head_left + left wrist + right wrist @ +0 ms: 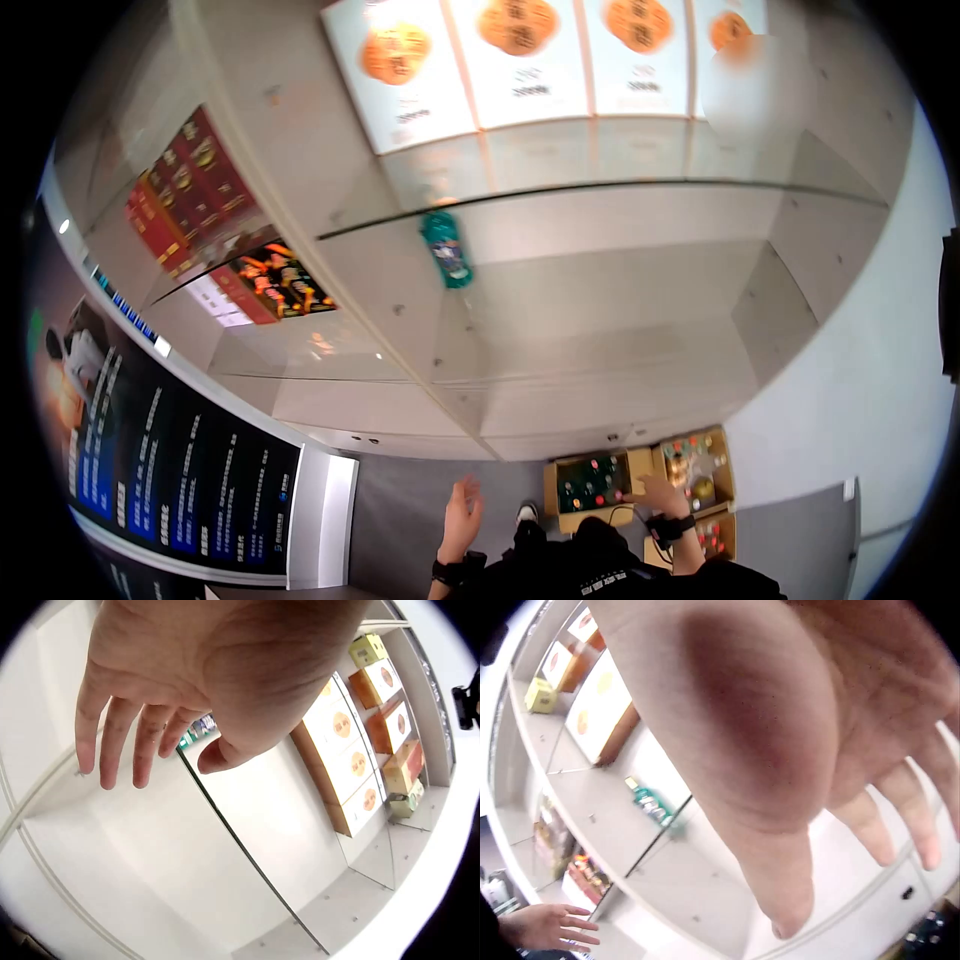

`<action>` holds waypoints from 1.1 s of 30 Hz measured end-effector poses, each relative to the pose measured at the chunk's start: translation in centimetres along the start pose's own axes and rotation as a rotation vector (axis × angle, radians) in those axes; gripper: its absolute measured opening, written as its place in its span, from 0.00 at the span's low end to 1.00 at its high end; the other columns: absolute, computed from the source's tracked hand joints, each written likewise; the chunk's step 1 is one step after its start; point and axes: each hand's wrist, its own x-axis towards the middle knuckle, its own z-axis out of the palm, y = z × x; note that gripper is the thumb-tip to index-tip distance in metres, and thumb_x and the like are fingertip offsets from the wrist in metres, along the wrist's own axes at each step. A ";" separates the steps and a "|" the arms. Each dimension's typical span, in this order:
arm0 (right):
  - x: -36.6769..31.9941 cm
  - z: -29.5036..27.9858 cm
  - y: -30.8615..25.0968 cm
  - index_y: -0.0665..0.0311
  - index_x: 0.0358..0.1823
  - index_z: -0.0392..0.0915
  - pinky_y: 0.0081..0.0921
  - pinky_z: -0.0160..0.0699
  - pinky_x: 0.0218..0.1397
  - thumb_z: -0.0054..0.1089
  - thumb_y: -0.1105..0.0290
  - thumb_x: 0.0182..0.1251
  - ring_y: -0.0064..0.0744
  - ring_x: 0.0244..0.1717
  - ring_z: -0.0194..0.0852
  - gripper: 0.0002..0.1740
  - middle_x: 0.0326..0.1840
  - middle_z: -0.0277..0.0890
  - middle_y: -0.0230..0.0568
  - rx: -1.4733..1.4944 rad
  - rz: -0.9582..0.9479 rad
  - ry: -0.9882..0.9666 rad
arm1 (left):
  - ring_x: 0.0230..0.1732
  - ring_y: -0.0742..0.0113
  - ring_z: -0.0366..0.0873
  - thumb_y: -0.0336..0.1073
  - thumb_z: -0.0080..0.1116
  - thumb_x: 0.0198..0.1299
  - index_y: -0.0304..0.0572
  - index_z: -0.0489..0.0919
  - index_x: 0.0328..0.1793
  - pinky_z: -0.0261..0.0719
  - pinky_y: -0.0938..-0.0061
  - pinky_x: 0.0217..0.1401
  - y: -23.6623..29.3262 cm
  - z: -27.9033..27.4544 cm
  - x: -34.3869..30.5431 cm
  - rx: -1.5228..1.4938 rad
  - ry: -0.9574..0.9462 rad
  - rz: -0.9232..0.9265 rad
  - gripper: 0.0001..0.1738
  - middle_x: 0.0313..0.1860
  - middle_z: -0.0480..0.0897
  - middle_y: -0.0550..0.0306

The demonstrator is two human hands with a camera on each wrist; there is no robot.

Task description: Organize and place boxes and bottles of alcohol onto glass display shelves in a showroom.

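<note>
My left hand point(461, 518) is held out in front of the shelving with its fingers extended and nothing in it. In the left wrist view its fingers hang straight down before the shelves. My right hand point(660, 495) overlaps the cardboard cartons on the floor in the head view. Its fingers reach out loosely and the palm point(885, 697) is bare in the right wrist view. On the shelf stands a teal bottle point(446, 248) with a dark label, apart from both hands. A carton point(565, 522) of dark green bottles lies below, close to the right hand.
Glass shelf edges point(600, 187) cross the cabinet. White boxes point(530, 75) with orange emblems line the upper shelf. Dark red boxes point(205, 170) and a black patterned box point(280, 280) sit at left. Another carton point(727, 470) holds mixed bottles. A dark text panel point(200, 460) stands left.
</note>
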 end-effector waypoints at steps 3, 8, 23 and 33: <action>-5.6 4.0 8.6 0.65 0.48 0.74 0.42 0.72 0.44 0.56 0.36 0.45 0.55 0.44 0.73 0.40 0.41 0.76 0.56 -0.048 0.194 -0.119 | 0.53 0.54 0.74 0.28 0.50 0.57 0.32 0.64 0.58 0.72 0.69 0.51 2.5 3.0 -0.1 0.055 -0.195 0.029 0.22 0.48 0.76 0.43; -5.4 9.6 16.0 0.62 0.40 0.73 0.43 0.69 0.32 0.55 0.53 0.58 0.53 0.33 0.71 0.19 0.29 0.74 0.52 0.125 -0.126 0.383 | 0.50 0.54 0.75 0.29 0.48 0.59 0.35 0.65 0.58 0.71 0.69 0.52 4.7 8.0 -0.7 0.053 -0.316 0.147 0.20 0.48 0.76 0.44; 10.2 19.9 20.8 0.70 0.37 0.78 0.35 0.73 0.47 0.56 0.55 0.53 0.49 0.43 0.75 0.22 0.41 0.77 0.53 0.164 0.097 -0.350 | 0.49 0.56 0.75 0.27 0.48 0.57 0.36 0.69 0.55 0.72 0.68 0.49 1.1 10.3 -7.9 0.160 -0.193 -0.223 0.17 0.47 0.77 0.47; 18.4 26.8 21.3 0.71 0.36 0.77 0.42 0.72 0.49 0.51 0.61 0.52 0.54 0.46 0.72 0.19 0.42 0.74 0.59 -0.205 0.120 -0.298 | 0.48 0.54 0.75 0.26 0.48 0.57 0.37 0.70 0.52 0.72 0.67 0.48 -4.8 11.9 -13.5 0.063 -0.115 -0.498 0.16 0.46 0.77 0.48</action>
